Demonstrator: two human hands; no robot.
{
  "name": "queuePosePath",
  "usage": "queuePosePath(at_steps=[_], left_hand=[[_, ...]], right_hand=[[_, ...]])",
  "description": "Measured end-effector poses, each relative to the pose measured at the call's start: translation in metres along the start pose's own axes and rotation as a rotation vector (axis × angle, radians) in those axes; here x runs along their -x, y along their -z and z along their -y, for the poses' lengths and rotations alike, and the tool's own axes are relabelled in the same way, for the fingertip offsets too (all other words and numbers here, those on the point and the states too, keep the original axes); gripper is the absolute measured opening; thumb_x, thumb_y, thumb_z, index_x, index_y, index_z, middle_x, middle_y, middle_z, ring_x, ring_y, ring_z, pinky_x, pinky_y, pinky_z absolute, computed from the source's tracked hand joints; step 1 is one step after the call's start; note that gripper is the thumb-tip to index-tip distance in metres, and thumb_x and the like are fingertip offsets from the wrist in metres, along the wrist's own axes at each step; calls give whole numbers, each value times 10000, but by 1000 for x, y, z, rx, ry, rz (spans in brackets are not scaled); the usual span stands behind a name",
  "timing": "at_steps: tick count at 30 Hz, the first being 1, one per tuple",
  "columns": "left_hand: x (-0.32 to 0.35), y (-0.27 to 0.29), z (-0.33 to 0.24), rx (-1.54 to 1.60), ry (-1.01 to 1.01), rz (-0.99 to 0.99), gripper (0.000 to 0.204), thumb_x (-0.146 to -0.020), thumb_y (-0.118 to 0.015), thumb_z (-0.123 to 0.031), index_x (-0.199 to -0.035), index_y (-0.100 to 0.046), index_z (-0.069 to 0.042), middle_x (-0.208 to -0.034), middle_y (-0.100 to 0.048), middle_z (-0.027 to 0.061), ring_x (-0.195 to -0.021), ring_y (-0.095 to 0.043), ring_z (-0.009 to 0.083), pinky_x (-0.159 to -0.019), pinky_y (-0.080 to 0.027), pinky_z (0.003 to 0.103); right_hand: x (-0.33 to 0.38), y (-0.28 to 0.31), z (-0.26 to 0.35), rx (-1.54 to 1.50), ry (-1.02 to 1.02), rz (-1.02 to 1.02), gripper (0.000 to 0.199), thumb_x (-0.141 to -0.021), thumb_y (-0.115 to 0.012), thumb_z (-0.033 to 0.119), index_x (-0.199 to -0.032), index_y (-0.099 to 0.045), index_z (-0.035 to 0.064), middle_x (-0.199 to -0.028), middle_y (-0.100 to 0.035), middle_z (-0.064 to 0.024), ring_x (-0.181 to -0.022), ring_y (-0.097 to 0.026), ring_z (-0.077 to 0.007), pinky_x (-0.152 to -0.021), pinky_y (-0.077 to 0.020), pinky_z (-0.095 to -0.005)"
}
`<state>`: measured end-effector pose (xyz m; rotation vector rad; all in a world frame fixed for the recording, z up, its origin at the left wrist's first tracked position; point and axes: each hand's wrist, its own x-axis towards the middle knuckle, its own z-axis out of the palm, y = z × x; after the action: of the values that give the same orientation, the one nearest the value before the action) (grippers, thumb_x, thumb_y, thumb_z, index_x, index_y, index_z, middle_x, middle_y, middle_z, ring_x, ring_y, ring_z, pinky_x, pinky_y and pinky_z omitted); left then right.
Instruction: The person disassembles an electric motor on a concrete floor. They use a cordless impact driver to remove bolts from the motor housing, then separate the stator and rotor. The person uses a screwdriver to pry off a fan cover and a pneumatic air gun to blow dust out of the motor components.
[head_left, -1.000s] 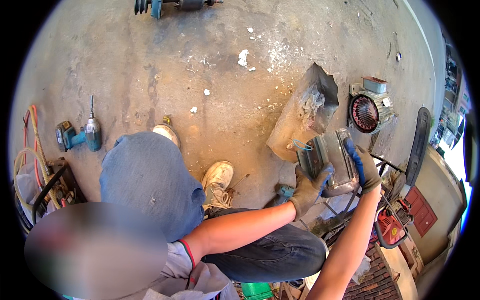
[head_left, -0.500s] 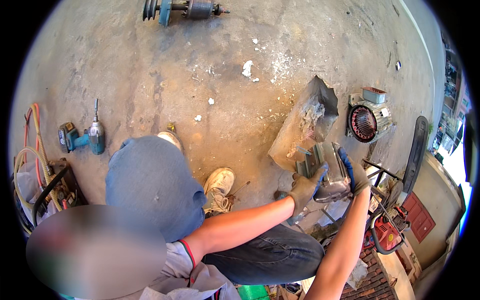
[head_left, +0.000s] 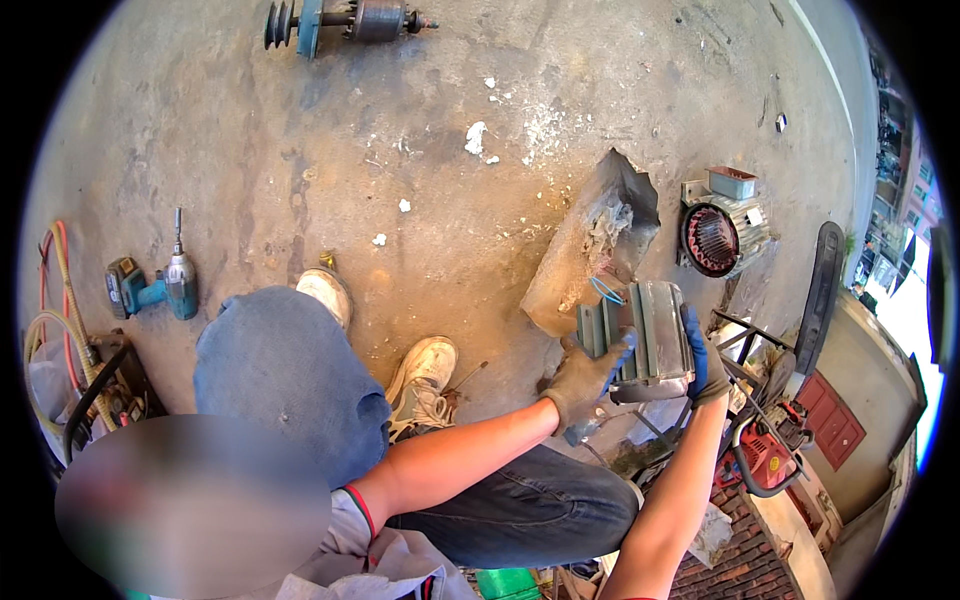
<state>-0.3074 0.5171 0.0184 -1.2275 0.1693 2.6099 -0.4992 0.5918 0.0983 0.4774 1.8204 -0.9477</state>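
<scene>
Both my hands wear grey-brown work gloves with blue palms. Between them is a finned grey metal motor housing (head_left: 655, 335), held off the ground with its ribbed side facing up. My left hand (head_left: 580, 382) wraps its near left side, with the thumb along the fins. My right hand (head_left: 708, 362) grips its right end, fingers partly hidden behind it. A thin blue wire loop (head_left: 606, 291) shows at its far left corner. Just beyond lies a torn, dirty brown sack (head_left: 570, 265), its open end folded back.
Right of the sack lies another motor housing with red windings (head_left: 712, 240). A red chainsaw (head_left: 768, 455) with a long bar stands at right. A cordless impact driver (head_left: 165, 285) and a hose-filled crate (head_left: 115, 385) are at left. A pulley-ended rotor (head_left: 375, 18) lies at the far side.
The motor housing has turned in my hands, so more of its finned side shows, and the blue wire loop is now plainer. The whole view has shifted slightly, with floor things appearing further left.
</scene>
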Motion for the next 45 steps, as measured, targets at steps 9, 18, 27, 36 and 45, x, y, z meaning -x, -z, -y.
queuePosePath(at_steps=[9, 18, 27, 36, 45], left_hand=[[5, -1, 2, -126, -370, -131, 659, -929, -570, -586, -1082, -616, 53, -926, -684, 179, -868, -627, 254, -801, -484, 415], [11, -6, 11, -153, -175, -49, 545, -974, -569, -481, -1189, -585, 19, -972, -660, 104, -888, -586, 183, -806, -481, 348], [18, -4, -35, -279, -102, 81, 614, -940, -596, -500, -1238, -483, 25, -1087, -661, 248, -1016, -655, 351, -875, -490, 425], [55, 66, -84, -691, -541, -68, 672, -922, -582, -567, -1236, -515, 23, -1024, -682, 185, -933, -672, 289, -829, -518, 411], [93, 219, -196, -504, -828, -125, 343, -1027, -518, -252, -1306, -545, -55, -1133, -627, 48, -1011, -588, 131, -881, -487, 285]], right_hand=[[30, -36, 18, -280, 106, 87, 540, -983, -574, 422, -1360, -539, 37, -1282, -629, -94, -1106, -635, -198, -969, -509, -356], [8, 28, -31, -232, 40, -54, 501, -995, -581, 362, -1365, -535, 27, -1275, -632, -70, -1099, -627, -161, -956, -507, -329], [19, 16, -31, -244, 212, -55, 480, -1018, -520, 376, -1354, -545, 35, -1284, -627, -83, -1127, -616, -192, -980, -495, -339], [40, -84, -72, -312, 535, -7, 475, -1063, -399, 380, -1368, -500, 29, -1290, -595, -87, -1134, -568, -180, -996, -458, -340], [20, -266, -73, -137, 666, 376, 793, -741, -843, 168, -1383, -420, -28, -1280, -581, -121, -1137, -565, -202, -986, -451, -330]])
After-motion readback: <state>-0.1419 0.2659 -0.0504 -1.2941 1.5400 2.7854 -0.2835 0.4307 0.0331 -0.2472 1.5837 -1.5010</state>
